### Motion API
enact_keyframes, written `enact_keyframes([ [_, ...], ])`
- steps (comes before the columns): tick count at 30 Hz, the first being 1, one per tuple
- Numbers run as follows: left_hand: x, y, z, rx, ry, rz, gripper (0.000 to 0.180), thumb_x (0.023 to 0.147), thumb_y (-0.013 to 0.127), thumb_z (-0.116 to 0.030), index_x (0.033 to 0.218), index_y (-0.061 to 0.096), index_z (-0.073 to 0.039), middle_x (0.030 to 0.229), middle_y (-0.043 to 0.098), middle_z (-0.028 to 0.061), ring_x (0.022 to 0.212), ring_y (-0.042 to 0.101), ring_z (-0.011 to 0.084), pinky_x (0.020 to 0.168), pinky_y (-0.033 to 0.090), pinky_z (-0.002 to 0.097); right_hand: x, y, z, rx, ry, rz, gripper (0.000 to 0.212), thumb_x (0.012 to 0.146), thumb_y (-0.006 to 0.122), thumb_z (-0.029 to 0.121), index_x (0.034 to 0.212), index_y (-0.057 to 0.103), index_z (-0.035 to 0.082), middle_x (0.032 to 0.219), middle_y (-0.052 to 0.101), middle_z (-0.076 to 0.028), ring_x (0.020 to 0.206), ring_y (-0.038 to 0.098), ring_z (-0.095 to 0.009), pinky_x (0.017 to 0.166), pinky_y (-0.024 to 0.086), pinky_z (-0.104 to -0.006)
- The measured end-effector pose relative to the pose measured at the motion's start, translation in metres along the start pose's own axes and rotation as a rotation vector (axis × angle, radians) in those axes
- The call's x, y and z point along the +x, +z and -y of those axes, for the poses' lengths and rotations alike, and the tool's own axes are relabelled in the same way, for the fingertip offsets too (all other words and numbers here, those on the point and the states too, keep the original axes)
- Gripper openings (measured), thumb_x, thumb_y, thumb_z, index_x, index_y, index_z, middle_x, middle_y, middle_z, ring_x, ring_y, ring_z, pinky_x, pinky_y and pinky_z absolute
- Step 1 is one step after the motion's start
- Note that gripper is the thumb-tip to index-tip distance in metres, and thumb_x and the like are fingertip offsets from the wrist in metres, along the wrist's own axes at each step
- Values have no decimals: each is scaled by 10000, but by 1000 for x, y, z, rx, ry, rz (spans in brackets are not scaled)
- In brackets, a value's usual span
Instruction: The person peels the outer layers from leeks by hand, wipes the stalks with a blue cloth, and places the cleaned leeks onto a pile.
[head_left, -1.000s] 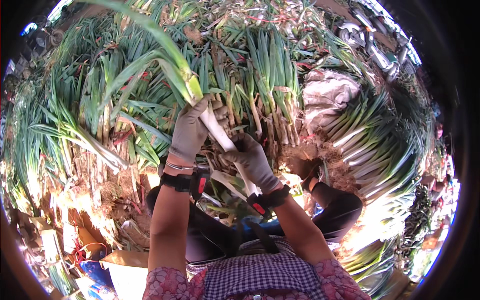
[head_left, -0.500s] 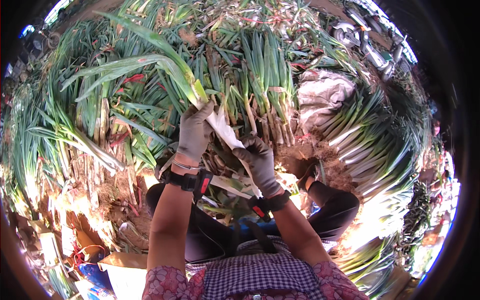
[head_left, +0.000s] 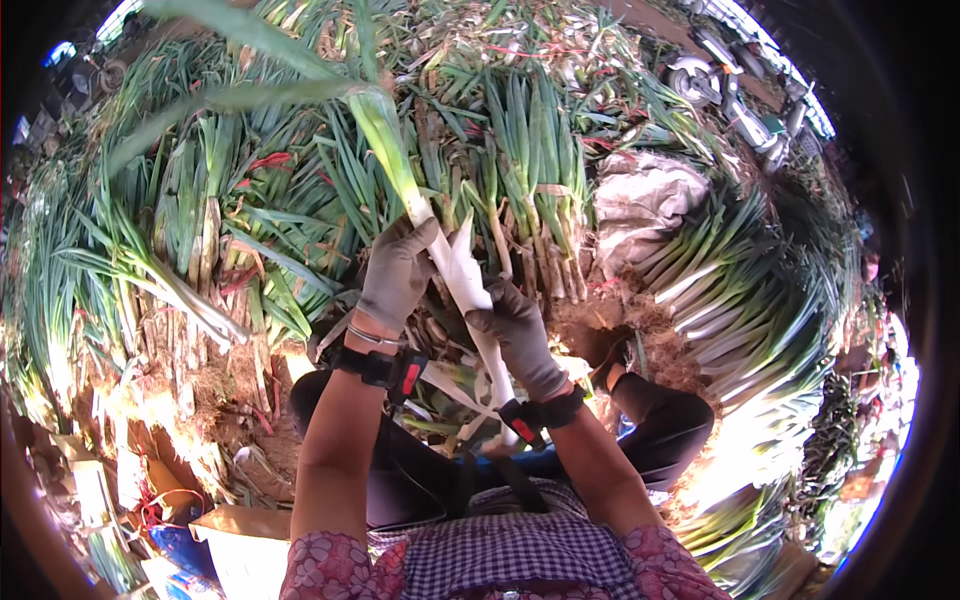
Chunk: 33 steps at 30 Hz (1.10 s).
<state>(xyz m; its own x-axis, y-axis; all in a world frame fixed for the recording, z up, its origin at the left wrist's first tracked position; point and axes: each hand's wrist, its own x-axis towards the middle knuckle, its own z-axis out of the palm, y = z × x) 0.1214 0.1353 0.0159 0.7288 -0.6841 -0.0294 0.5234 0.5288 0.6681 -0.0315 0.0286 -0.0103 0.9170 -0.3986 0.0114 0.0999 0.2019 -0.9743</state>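
My left hand (head_left: 400,275) grasps a leek (head_left: 391,150); my right hand (head_left: 520,340) grips its outer layer (head_left: 464,268), apparently peeled farther up, not yet nearer.

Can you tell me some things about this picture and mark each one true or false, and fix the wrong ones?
1. The left hand grips a leek. True.
2. The right hand holds nothing. False: it grips the same leek.
3. Both hands wear gloves. True.
4. A pale, crumpled sack lies left of both hands. False: the sack lies to their right.
5. The apron is checked. True.
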Motion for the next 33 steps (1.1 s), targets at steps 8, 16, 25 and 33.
enact_keyframes([
  [8, 10, 8, -2, 111, 283, -263, 214, 869, 648, -116, 1033, 558, -12, 881, 601, 67, 716, 603, 170, 612, 537, 311, -9, 10, 0, 232, -4, 4, 208, 816, 720, 49, 972, 582, 50, 939, 622, 14, 872, 553, -62, 786, 458, -233],
  [16, -12, 9, 27, 20, 12, -214, 160, 919, 586, -150, 1072, 575, -104, 782, 563, -13, 628, 557, 113, 557, 471, 261, -9, 8, -4, 548, 127, -69, 289, 902, 640, 146, 1159, 550, 50, 1044, 615, -30, 954, 589, -124, 844, 483, -282],
  [25, 0, 5, 6, 32, 23, -209, 128, 904, 578, -87, 1032, 572, -76, 750, 561, 16, 583, 543, 130, 472, 425, 270, -43, -16, 37, 384, 254, 81, 362, 928, 610, 231, 1200, 515, 13, 1067, 607, -54, 921, 595, -132, 818, 494, -278],
  [33, 11, -12, -13, -9, 151, -158, 143, 912, 572, -127, 1046, 533, -96, 787, 539, 21, 599, 488, 106, 516, 399, 241, -102, -68, 48, -241, 210, 139, 565, 811, 724, 371, 1129, 538, -58, 902, 595, -48, 851, 580, -138, 740, 476, -266],
])
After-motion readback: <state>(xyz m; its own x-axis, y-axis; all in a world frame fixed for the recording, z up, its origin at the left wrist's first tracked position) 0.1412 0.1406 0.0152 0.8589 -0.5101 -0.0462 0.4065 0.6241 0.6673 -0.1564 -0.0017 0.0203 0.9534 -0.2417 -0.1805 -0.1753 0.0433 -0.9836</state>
